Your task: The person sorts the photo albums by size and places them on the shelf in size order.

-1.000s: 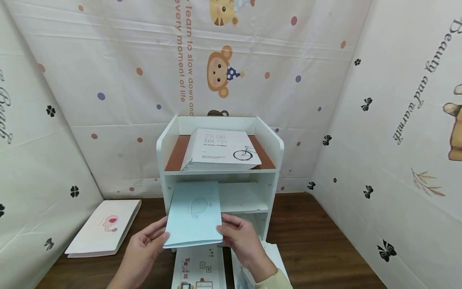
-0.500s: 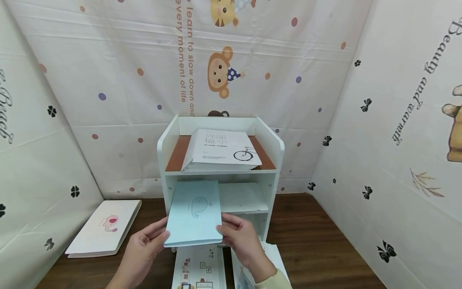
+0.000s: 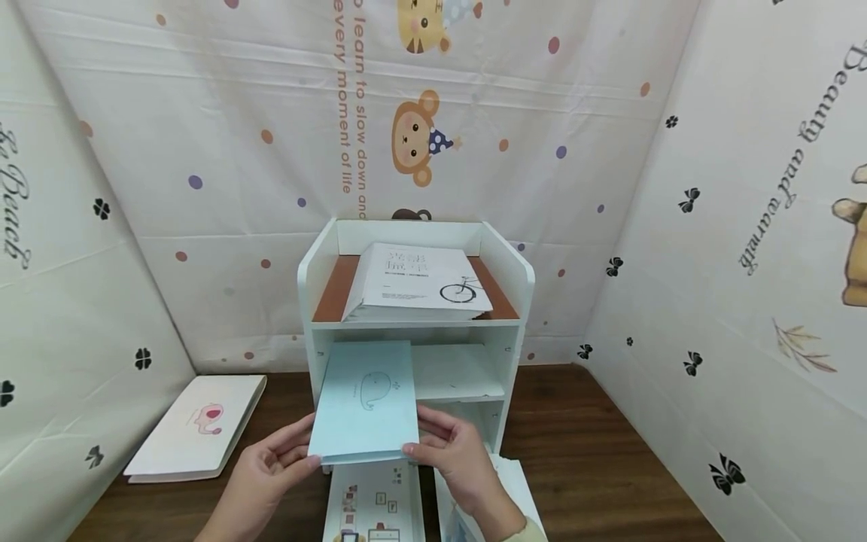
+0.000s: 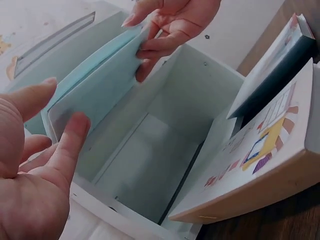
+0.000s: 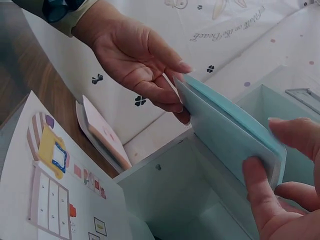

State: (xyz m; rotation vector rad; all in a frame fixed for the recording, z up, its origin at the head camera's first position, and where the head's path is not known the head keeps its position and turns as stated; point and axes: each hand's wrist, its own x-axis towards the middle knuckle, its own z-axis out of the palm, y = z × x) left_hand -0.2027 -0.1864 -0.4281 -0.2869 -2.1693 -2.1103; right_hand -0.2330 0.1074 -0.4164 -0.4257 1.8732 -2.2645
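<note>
Nearest, at the foot of the shelf unit (image 3: 518, 278), are an illustrated book (image 3: 375, 497) and another book (image 3: 518, 482), the latter partly hidden by the right wrist. Above them, both hands hold one blue notebook (image 3: 366, 406), whale cover up: the left hand (image 3: 271, 463) pinches it near its near-left corner, the right hand (image 3: 457, 459) near its near-right corner — thumbs above, fingers below, parted only by its thickness. The notebook lies straight ahead of the fingers, its long axis seemingly running away from the person, its far end inside the middle compartment, toward the left. Neither hand is clearly nearer the shelf unit; the right one is in front of the opening, the left one outside its left wall. Whether the notebook touches the shelf board is unclear. Further off, a white notebook (image 3: 193, 425) lies on the tabletop (image 3: 589, 452) to the left — and a thick book (image 3: 423, 282) on the top shelf.
</note>
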